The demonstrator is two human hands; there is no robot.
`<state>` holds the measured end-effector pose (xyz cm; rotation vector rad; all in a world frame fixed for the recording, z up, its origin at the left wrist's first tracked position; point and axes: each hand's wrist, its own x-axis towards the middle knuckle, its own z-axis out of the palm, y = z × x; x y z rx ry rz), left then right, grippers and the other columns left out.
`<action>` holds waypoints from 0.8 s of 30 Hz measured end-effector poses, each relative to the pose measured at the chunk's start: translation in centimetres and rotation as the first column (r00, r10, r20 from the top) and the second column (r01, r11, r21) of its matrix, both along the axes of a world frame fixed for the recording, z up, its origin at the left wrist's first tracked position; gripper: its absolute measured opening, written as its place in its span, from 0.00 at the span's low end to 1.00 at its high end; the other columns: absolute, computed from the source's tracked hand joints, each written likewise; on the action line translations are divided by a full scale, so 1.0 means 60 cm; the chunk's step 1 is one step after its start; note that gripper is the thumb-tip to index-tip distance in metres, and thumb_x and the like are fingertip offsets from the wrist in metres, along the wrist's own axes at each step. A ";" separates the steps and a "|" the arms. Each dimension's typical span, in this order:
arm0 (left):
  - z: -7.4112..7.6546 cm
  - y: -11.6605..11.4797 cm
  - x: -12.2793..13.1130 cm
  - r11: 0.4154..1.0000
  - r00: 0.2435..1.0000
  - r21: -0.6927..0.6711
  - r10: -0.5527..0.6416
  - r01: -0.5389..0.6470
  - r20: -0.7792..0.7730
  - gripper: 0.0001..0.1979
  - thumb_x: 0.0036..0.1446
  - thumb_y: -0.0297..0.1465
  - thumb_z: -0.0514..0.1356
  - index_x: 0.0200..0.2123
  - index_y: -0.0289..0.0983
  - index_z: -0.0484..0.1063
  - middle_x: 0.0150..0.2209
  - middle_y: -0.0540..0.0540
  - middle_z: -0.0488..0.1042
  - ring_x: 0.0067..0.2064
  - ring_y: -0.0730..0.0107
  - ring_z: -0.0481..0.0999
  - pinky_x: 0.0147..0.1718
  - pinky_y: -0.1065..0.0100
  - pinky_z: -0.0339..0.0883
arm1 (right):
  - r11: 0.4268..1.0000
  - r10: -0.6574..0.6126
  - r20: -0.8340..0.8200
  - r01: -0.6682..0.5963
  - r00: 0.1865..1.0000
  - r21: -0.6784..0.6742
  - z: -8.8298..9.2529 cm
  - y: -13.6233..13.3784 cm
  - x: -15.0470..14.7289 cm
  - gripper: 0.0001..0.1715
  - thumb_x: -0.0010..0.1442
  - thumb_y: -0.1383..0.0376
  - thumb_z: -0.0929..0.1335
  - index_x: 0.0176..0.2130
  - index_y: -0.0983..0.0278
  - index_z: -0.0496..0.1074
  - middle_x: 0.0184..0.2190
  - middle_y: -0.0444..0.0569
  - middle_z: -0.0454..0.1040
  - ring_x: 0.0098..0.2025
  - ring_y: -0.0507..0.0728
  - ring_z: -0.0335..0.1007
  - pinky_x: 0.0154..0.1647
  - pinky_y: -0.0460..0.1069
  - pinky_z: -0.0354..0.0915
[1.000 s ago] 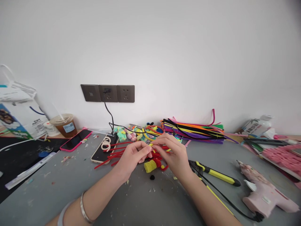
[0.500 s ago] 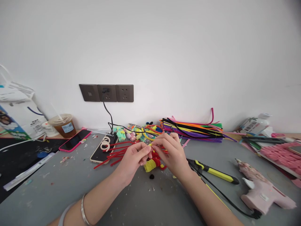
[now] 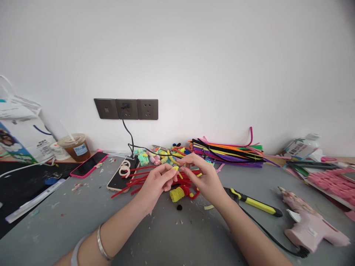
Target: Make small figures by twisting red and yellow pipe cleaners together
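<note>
My left hand is closed, pinching a short yellow pipe cleaner piece between thumb and index finger. Just to its right is my right hand, fingers apart and tips close to that piece, with nothing visible in them. Below the hands lies a coiled yellow and red pipe cleaner figure, and a small black pompom is in front of it. Red pipe cleaners are spread on the table behind and left of my left hand.
Yellow-handled pliers and a pink glue gun with its cord lie to the right. A bundle of colored pipe cleaners rests by the wall. Two phones, one pink-edged, and a drink cup are on the left.
My right hand's fingers have opened and moved slightly away from the yellow piece, which shows more now in my left hand's pinch. The left hand has hardly moved.
</note>
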<state>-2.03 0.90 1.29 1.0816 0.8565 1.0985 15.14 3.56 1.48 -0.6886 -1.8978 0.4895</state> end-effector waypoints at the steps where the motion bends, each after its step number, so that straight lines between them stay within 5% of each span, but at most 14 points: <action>1: 0.000 0.001 0.000 1.000 1.000 -0.002 -0.005 0.005 0.009 0.14 0.56 0.39 0.63 0.27 0.36 0.66 0.27 0.52 0.66 0.24 0.80 0.56 0.24 0.73 0.48 | 1.000 0.012 0.001 -0.012 1.000 -0.007 0.001 0.001 0.001 0.08 0.63 0.72 0.66 0.41 0.61 0.73 0.36 0.48 0.74 0.36 0.55 0.69 0.38 0.50 0.66; 16: -0.006 0.003 -0.004 0.994 0.982 0.111 0.028 -0.008 -0.184 0.15 0.55 0.43 0.62 0.28 0.36 0.71 0.24 0.51 0.67 0.23 0.78 0.55 0.23 0.71 0.48 | 0.987 0.135 0.085 -0.127 0.987 -0.094 0.003 0.008 0.012 0.04 0.62 0.67 0.68 0.38 0.61 0.75 0.35 0.49 0.76 0.38 0.56 0.72 0.41 0.51 0.68; 24: -0.011 0.009 -0.007 0.990 0.966 0.135 0.068 -0.035 -0.250 0.20 0.57 0.46 0.58 0.27 0.35 0.73 0.18 0.53 0.59 0.23 0.76 0.54 0.24 0.70 0.48 | 0.994 0.082 0.075 -0.075 0.994 -0.084 0.006 0.008 0.012 0.06 0.62 0.66 0.68 0.32 0.61 0.74 0.31 0.47 0.75 0.35 0.56 0.71 0.38 0.50 0.67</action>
